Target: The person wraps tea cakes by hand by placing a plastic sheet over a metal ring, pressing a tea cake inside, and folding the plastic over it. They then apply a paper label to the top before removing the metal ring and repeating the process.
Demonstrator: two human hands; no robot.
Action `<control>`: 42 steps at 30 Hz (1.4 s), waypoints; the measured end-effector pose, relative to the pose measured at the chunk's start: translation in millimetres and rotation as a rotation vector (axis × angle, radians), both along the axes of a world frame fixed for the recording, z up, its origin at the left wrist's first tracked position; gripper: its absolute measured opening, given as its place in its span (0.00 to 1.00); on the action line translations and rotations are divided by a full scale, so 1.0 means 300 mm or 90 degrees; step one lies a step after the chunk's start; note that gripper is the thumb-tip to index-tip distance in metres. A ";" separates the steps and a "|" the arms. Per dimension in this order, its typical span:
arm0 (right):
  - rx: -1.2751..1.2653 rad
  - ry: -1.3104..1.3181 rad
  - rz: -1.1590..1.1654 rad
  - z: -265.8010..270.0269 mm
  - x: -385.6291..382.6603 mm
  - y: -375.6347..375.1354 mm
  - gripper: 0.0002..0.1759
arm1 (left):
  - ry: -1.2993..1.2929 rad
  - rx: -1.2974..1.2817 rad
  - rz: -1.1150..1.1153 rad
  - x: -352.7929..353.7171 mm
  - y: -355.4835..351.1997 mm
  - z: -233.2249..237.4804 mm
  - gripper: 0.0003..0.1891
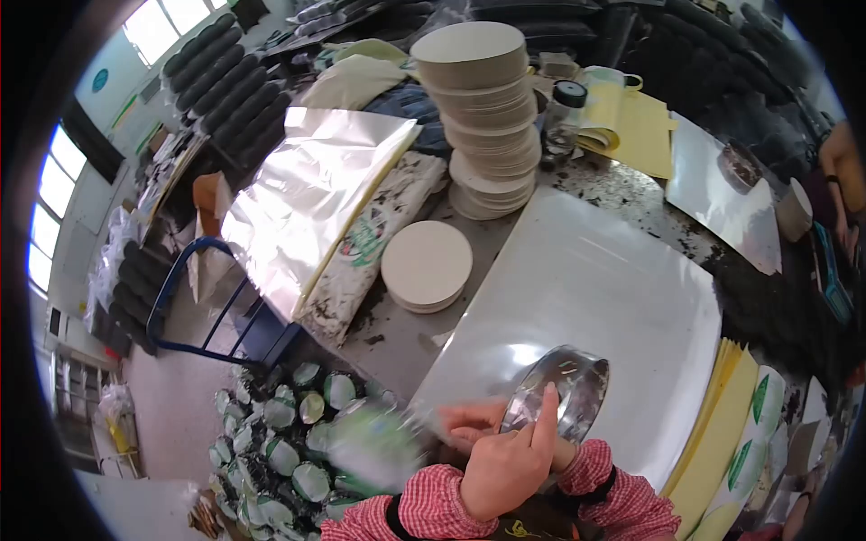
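My left hand (510, 473) is at the front edge of the big white sheet (595, 261). Its index finger stretches across a shiny round container (582, 410) with dark patches, tilted on the sheet. The other fingers are curled against the container's near side, where the grip is partly hidden. Behind that wrist my right hand (474, 418) crosses over to the left, its fingers smeared by motion. Close to its fingertips is a blurred white and green packet (379, 444); whether the fingers touch it cannot be made out. Below lies a heap of green and white-ended packets (311, 482).
A tall stack of pale round discs (474, 45) and a shorter one (427, 261) stand behind the sheet. To the left lie silvery film (316, 189) and a blue metal frame (167, 298). Beyond are a lidded jar (566, 117) and a co-worker's arm (839, 189).
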State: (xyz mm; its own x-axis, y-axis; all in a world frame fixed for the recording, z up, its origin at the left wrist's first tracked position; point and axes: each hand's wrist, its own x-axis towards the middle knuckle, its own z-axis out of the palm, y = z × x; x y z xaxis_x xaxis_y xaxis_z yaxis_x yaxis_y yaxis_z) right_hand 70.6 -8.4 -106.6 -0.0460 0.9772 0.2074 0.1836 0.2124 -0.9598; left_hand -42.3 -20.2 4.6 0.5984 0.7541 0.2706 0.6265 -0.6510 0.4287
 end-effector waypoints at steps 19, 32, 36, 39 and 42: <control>-0.013 -0.445 -0.257 0.053 0.181 -0.405 0.35 | 0.116 -0.261 -0.451 -0.430 0.496 -0.239 0.09; -0.035 -0.429 -0.326 0.074 0.225 -0.332 0.23 | 0.061 -0.208 -0.407 -0.415 0.540 -0.202 0.12; -0.057 -0.384 -0.341 0.044 0.201 -0.335 0.23 | 0.111 -0.278 -0.445 -0.434 0.570 -0.287 0.12; -0.062 -0.384 -0.335 0.041 0.196 -0.334 0.22 | 0.080 -0.134 -0.487 -0.423 0.561 -0.256 0.11; -0.081 -0.376 -0.357 0.038 0.193 -0.331 0.22 | -0.074 -0.112 -0.285 -0.382 0.525 -0.104 0.11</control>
State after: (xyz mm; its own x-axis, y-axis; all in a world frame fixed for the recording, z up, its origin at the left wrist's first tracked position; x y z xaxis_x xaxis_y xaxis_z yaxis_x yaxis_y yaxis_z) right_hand 128.6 -107.6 -95.3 0.3888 0.9019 0.1883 0.7120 -0.1644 -0.6827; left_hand -156.8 137.4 -26.7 0.8477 0.4695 0.2470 0.2427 -0.7572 0.6064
